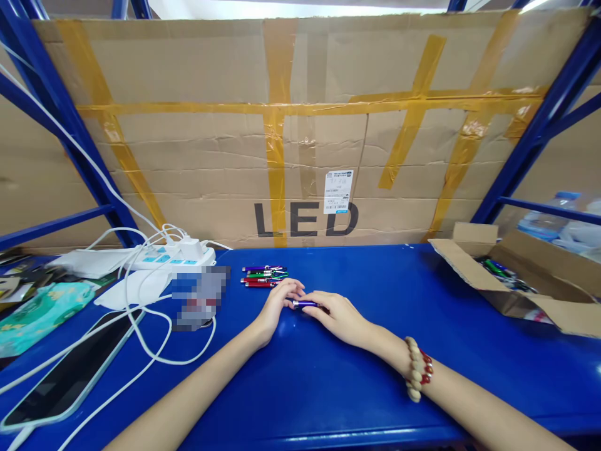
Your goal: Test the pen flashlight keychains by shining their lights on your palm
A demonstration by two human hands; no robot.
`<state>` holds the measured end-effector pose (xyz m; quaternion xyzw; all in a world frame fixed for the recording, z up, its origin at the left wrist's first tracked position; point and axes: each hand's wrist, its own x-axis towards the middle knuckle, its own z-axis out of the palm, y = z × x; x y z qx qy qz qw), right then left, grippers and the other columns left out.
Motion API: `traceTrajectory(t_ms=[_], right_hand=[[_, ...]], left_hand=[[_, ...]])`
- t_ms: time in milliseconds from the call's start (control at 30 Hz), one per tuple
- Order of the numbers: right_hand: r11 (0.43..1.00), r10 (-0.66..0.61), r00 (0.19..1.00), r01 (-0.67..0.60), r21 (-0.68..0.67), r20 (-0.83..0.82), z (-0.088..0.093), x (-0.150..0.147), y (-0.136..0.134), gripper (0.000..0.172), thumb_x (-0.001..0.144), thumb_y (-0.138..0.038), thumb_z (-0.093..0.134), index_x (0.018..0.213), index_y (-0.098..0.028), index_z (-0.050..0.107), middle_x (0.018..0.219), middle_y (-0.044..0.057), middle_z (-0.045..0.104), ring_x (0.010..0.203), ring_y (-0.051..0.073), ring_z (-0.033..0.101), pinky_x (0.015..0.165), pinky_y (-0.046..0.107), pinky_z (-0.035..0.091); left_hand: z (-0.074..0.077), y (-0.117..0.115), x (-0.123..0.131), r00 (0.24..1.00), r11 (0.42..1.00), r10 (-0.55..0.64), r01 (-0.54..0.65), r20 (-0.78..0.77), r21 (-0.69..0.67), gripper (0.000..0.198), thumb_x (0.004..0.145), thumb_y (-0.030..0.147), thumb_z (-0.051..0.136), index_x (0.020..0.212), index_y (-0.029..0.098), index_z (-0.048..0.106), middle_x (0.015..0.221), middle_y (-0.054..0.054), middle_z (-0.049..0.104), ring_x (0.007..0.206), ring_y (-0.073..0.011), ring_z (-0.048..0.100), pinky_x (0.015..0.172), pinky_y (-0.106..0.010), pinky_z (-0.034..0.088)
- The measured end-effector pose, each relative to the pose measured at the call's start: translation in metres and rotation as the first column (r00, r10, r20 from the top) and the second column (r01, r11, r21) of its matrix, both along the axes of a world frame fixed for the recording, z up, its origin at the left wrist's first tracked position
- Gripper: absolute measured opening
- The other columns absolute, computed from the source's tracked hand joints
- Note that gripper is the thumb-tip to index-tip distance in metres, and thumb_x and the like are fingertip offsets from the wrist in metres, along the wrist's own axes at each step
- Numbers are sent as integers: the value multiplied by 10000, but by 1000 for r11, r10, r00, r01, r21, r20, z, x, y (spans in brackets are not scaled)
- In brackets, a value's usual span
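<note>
Both my hands rest on the blue table (328, 376) near its middle. Between them lies a small purple pen-like torch (305, 304). My left hand (277, 307) pinches its left end with curled fingers. My right hand (338, 313), with a bead bracelet (417, 378) on the wrist, grips its right end. Just behind my left hand lies a small row of similar torches (263, 276) in purple, green and red, side by side on the table.
An open cardboard box (511, 275) with more coloured items stands at the right. A white power strip (173, 255) with cables, white papers, a phone (70, 376) and a teal packet (42, 313) lie at the left. A taped cardboard wall marked LED (305, 219) closes the back.
</note>
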<state>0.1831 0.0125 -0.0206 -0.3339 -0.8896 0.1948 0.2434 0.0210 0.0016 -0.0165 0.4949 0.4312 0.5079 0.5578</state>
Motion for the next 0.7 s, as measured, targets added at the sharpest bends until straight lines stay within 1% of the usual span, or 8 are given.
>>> traceTrajectory(t_ms=[67, 167, 300, 367, 433, 500, 600, 700], right_hand=[[1000, 6, 999, -6, -2, -41, -1, 0, 0, 292, 910, -350, 379, 1122, -259, 558, 1048, 19, 639, 933, 169, 586, 791, 280, 440], [1000, 15, 995, -15, 4, -100, -2, -1, 0, 320, 917, -320, 360, 1197, -255, 500, 1194, 25, 572, 1067, 172, 532, 909, 304, 401], [999, 29, 994, -27, 19, -102, -4, -1, 0, 347, 918, -312, 351, 1240, -251, 465, 1246, 28, 533, 1108, 174, 502, 940, 308, 378], [999, 39, 996, -37, 21, -83, -3, 0, 0, 344, 917, -326, 357, 1229, -255, 483, 1177, 31, 579, 1012, 170, 552, 869, 291, 415], [999, 43, 998, -42, 14, -45, -1, 0, -1, 329, 909, -358, 378, 1182, -263, 534, 1038, 26, 638, 813, 151, 591, 723, 255, 445], [999, 50, 999, -50, 5, -11, 0, 0, -1, 310, 893, -389, 414, 1116, -267, 591, 903, 13, 660, 654, 123, 560, 605, 222, 415], [998, 66, 998, -66, -2, -7, 2, 0, -1, 287, 865, -411, 469, 1056, -274, 635, 844, 2, 661, 621, 113, 540, 577, 207, 380], [997, 78, 997, -78, -15, -25, 2, 0, -1, 282, 851, -417, 492, 1046, -280, 644, 872, 3, 665, 657, 120, 563, 588, 205, 377]], left_hand=[[0, 0, 0, 1000, 1000, 11, -11, 9, 1, 195, 660, 338, 478, 734, 168, 538, 716, -25, 546, 712, -160, 518, 586, -228, 370], [0, -1, 0, 999, 1000, 20, -20, 25, 7, 179, 673, 329, 477, 726, 171, 542, 743, -25, 535, 730, -162, 516, 572, -222, 379], [0, -2, 0, 998, 999, 45, -45, 34, 12, 170, 683, 318, 472, 731, 172, 544, 772, -29, 534, 734, -159, 512, 568, -219, 383], [0, -2, 0, 998, 998, 54, -54, 37, 11, 174, 684, 318, 469, 744, 171, 541, 756, -29, 538, 721, -157, 512, 569, -219, 379], [-1, -2, 0, 998, 999, 48, -49, 35, 9, 182, 685, 321, 467, 753, 168, 539, 735, -29, 546, 704, -153, 512, 577, -221, 376], [-1, -1, 0, 999, 999, 32, -33, 34, 7, 194, 683, 327, 468, 757, 162, 538, 726, -30, 553, 687, -149, 514, 582, -223, 374], [0, -2, 0, 999, 1000, 18, -18, 38, 8, 206, 676, 333, 470, 760, 156, 535, 743, -34, 556, 682, -147, 515, 575, -222, 372], [1, -2, 0, 999, 1000, 19, -19, 35, 5, 209, 675, 334, 463, 758, 156, 534, 743, -34, 552, 682, -145, 516, 567, -219, 374]])
